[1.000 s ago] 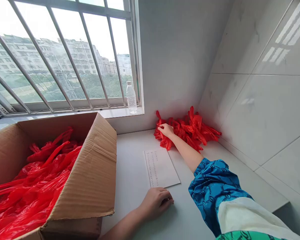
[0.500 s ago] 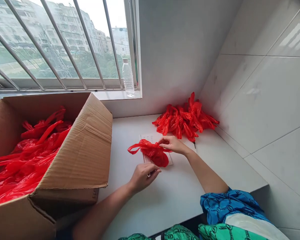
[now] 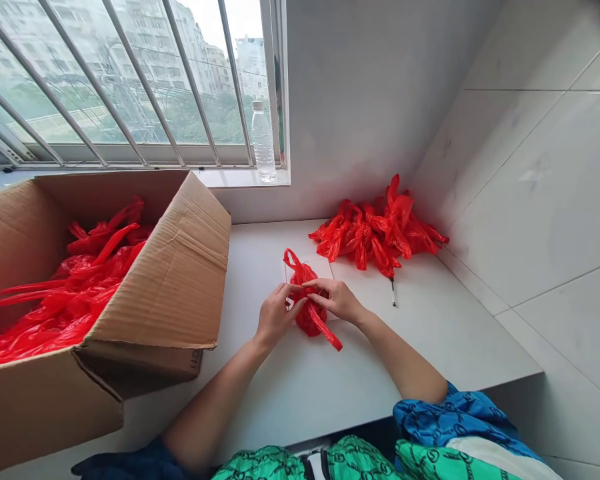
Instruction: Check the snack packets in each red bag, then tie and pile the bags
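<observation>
A small red plastic bag point(image 3: 307, 323), bunched up, lies on the white tabletop point(image 3: 280, 407) in front of me. One looped handle points away toward the wall; another strip hangs toward me on the right. My left hand point(image 3: 277, 312) pinches the bag's middle from the left, fingers closed. From the right, my right hand point(image 3: 336, 299) pinches the same spot, its fingertips almost meeting the left ones. Under the bag lies a pale sheet of paper point(image 3: 323, 268), mostly covered. What exactly the fingertips grip within the plastic is too small to tell.
An open cardboard box point(image 3: 165, 280) full of red plastic bags point(image 3: 87, 293) stands at the left. Against the back wall sits a pile of knotted red bags point(image 3: 375, 230), with a pen point(image 3: 393, 293) at its front. A clear bottle point(image 3: 263, 143) stands on the barred window's sill.
My left hand has come up from below the bag and now grips it beside my right hand. The bag has turned, so its handles point away and toward me. The view shifted slightly.
</observation>
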Motion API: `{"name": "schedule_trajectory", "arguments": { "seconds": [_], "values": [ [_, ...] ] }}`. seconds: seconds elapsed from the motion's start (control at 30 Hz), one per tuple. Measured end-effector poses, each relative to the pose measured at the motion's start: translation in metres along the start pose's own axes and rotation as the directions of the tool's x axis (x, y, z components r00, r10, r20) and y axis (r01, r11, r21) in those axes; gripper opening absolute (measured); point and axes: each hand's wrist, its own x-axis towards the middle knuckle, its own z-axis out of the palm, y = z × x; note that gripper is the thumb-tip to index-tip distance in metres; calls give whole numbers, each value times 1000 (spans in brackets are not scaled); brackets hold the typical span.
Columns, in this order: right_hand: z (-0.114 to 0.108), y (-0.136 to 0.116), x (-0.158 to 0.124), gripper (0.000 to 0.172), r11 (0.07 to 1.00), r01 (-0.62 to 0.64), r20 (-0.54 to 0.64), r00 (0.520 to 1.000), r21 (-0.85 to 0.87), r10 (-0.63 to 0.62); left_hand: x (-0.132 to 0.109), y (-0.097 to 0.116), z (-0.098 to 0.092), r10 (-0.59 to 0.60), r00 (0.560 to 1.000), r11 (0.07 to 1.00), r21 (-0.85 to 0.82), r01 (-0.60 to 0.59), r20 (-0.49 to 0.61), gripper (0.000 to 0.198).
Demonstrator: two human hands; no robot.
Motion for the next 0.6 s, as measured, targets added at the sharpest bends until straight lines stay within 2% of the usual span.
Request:
{"name": "schedule_trajectory", "arguments": {
  "seconds": [0.07,0.13,0.27,0.4,0.47,0.57,0.6],
  "values": [
    [-1,3,1,18,999,14,-47,999,-49,-17,2,-2,-3,21,1000,1000,3,-21,-13,13],
    [-6,4,1,13,993,7,-85,996,-120,-18,4,-3,-7,49,998,999,12,-49,-24,14],
    [-21,1,-3,14,973,-40,-149,989,-228,6,6,-2,-21,87,994,994,68,-83,-69,17],
    [-39,-6,-8,20,963,-80,-192,981,-259,30,9,-4,-35,113,985,991,91,-101,-127,16],
    [-44,-9,-9,17,958,-75,-187,982,-276,23,11,-7,-39,86,982,995,71,-75,-168,16],
    [-41,-14,-9,6,949,9,-167,984,-316,-66,12,-7,-41,4,974,1000,-19,-9,-229,15],
    [-37,-15,-8,10,945,42,-166,981,-325,-100,11,-6,-40,-11,973,999,-49,0,-232,16]
  ]
}}
